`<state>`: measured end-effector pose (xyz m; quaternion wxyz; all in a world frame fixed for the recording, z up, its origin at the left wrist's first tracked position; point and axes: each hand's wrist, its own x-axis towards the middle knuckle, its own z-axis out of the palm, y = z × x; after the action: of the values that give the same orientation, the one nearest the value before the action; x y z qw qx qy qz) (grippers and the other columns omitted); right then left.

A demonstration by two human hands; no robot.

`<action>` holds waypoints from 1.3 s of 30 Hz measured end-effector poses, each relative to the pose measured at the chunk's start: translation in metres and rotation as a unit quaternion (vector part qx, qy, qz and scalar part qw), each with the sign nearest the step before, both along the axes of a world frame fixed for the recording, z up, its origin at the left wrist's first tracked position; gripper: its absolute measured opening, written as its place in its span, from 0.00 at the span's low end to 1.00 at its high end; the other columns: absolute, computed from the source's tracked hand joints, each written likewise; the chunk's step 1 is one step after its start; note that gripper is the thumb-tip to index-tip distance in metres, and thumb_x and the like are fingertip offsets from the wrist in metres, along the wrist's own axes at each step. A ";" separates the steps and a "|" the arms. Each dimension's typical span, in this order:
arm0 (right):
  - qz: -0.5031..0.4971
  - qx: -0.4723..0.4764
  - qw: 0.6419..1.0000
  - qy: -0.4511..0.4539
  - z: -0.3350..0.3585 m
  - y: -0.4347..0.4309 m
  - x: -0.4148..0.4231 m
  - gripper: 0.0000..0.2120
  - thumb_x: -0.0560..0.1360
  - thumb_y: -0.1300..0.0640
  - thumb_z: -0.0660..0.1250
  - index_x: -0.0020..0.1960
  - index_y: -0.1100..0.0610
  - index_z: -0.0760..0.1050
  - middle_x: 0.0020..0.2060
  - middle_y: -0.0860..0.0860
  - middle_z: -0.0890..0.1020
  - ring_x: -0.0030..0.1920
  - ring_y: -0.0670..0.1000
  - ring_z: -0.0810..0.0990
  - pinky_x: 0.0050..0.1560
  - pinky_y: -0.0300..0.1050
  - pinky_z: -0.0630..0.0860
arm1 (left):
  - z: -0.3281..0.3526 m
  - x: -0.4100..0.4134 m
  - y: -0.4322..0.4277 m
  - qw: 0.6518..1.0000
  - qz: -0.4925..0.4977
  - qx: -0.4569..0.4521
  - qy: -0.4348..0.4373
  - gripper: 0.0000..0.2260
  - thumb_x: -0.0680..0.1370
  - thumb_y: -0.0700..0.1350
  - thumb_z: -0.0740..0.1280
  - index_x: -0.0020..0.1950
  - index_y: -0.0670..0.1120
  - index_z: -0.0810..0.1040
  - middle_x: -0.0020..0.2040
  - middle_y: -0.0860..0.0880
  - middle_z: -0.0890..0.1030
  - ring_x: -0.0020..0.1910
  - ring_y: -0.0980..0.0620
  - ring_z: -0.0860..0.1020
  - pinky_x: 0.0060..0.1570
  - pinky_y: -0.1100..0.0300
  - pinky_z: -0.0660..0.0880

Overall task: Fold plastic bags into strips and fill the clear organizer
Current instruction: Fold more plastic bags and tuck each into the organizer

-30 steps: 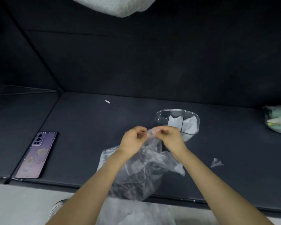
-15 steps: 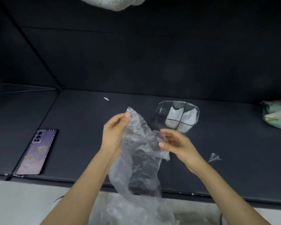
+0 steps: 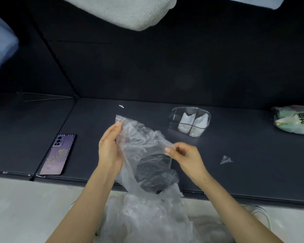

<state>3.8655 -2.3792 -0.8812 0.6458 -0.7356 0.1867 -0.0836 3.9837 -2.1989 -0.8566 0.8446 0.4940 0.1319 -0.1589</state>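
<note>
Head view. A dark mat [image 3: 253, 172] covers the work surface and meets a dark back wall. A white cloth [image 3: 130, 13] hangs into the top edge of the frame. A pile [image 3: 147, 220] of crumpled clear plastic lies at the near edge, in front of the mat and between the forearms.

The bag [image 3: 140, 142], clear and creased, is held up in the air over the near middle of the mat; its lower end hangs down to the pile. A phone [image 3: 57, 155] lies face down at the mat's near left. The organizer [image 3: 174, 118], a clear divided tub, stands on the mat to the right of and beyond the bag, apart from it; folded white bags [image 3: 186, 120] stand upright in several of its compartments. A printed packet [image 3: 293, 121] lies at the far right edge.

The left hand [image 3: 110, 148] pinches the bag's upper left edge between thumb and fingers. The right hand [image 3: 186, 156] pinches the bag's right edge between thumb and forefinger, the other fingers curled. A small folded triangle [image 3: 225, 160] of clear plastic lies on the mat right of the right hand. A white scrap [image 3: 121, 106] lies on the mat beyond the bag.
</note>
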 end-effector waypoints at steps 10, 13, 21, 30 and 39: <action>0.046 -0.088 0.992 0.079 0.018 -0.044 -0.037 0.08 0.74 0.64 0.70 0.44 0.53 0.82 0.29 0.50 0.82 0.30 0.44 0.79 0.31 0.36 0.71 | 0.001 0.012 0.044 0.995 0.092 0.031 -0.007 0.01 0.76 0.43 0.70 0.46 0.47 0.81 0.40 0.51 0.83 0.45 0.52 0.81 0.50 0.58 0.79; 0.045 -0.019 0.996 0.077 0.025 -0.052 -0.042 0.13 0.73 0.67 0.70 0.55 0.55 0.81 0.32 0.52 0.82 0.29 0.46 0.77 0.30 0.36 0.71 | 0.000 0.011 0.047 0.996 0.080 0.027 -0.008 0.02 0.76 0.42 0.70 0.47 0.45 0.81 0.43 0.49 0.82 0.47 0.51 0.80 0.57 0.53 0.76; 0.112 -0.020 0.988 0.100 0.027 -0.056 -0.032 0.07 0.74 0.64 0.69 0.48 0.55 0.84 0.37 0.50 0.85 0.30 0.45 0.75 0.30 0.34 0.67 | -0.005 0.025 0.041 0.991 0.073 0.112 -0.031 0.04 0.77 0.44 0.70 0.42 0.48 0.79 0.35 0.52 0.78 0.35 0.55 0.76 0.39 0.59 0.77; 0.111 -0.066 0.979 0.155 0.009 -0.065 -0.006 0.08 0.79 0.66 0.63 0.42 0.65 0.77 0.23 0.45 0.76 0.24 0.39 0.70 0.29 0.30 0.67 | -0.024 0.049 0.022 0.979 0.109 0.163 -0.060 0.07 0.79 0.44 0.68 0.40 0.50 0.77 0.39 0.57 0.78 0.40 0.63 0.76 0.55 0.63 0.74; -0.074 -0.392 0.911 0.102 -0.012 -0.082 0.026 0.09 0.79 0.56 0.65 0.58 0.53 0.77 0.47 0.46 0.81 0.44 0.50 0.79 0.46 0.46 0.74 | -0.049 0.087 -0.018 0.971 0.131 0.193 0.046 0.11 0.81 0.44 0.65 0.39 0.48 0.72 0.34 0.51 0.73 0.30 0.55 0.72 0.27 0.66 0.76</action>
<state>3.8920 -2.4611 -0.8930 0.2749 -0.9184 0.2570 -0.1222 4.0707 -2.2173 -0.9059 0.7398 0.6184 0.2619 -0.0412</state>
